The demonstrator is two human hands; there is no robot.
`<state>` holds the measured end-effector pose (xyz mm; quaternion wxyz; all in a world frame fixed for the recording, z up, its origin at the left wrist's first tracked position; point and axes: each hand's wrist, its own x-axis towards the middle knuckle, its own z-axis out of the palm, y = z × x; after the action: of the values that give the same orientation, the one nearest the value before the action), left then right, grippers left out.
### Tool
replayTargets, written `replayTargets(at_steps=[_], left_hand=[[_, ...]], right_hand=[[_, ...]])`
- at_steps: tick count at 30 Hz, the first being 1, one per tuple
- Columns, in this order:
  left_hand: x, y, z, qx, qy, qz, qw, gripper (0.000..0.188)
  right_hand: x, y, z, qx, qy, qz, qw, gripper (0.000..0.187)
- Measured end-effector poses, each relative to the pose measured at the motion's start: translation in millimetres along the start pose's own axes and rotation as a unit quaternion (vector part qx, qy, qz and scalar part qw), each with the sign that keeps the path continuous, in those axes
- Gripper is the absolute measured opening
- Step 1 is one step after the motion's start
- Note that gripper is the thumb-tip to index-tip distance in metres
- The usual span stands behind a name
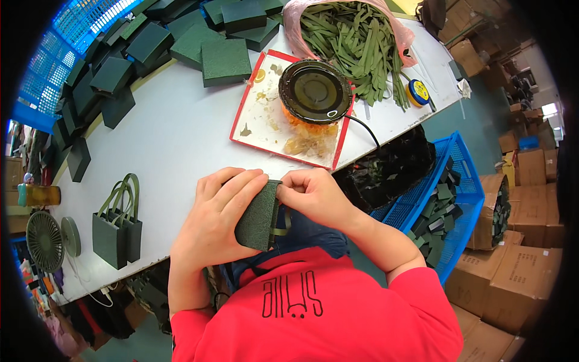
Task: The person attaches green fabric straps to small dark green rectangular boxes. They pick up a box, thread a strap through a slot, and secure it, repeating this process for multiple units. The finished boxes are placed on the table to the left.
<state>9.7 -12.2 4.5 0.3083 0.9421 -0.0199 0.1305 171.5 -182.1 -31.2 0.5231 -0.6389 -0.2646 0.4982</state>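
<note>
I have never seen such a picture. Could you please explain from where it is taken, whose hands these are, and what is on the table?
A head-worn fisheye camera took this, looking down, so straight edges bend. There is no robot here: the wearer's bare left hand holds a dark green box; the bare right hand touches its upper edge. On the white table are two green bags with handles, loose green boxes, a dark round pan over a red-edged board, and a pink plastic bag full of green strips.

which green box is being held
The green box in front of the red shirt: left hand grips it, right hand touches its edge; no hand touches the others.
</note>
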Motion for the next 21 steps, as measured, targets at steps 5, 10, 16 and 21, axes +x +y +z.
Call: replayTargets(at_steps=[5,10,16,21], left_hand=[[-1,-1,1,0.008,0.001,-0.013,1.000,0.095],[-4,-4,-3,0.018,0.020,-0.023,0.999,0.095],[-7,-6,-3,0.020,0.033,-0.021,0.999,0.095],[-16,-15,-7,0.067,0.054,-0.095,0.992,0.099]], right_hand=[[-7,-12,-11,-0.016,0.013,0.018,1.000,0.027],[-7,-1,-12,-0.176,0.187,-0.159,0.953,0.021],[-8,3,-8,-0.106,0.198,-0.154,0.962,0.013],[-14,5,-18,0.038,0.241,-0.189,0.951,0.015]])
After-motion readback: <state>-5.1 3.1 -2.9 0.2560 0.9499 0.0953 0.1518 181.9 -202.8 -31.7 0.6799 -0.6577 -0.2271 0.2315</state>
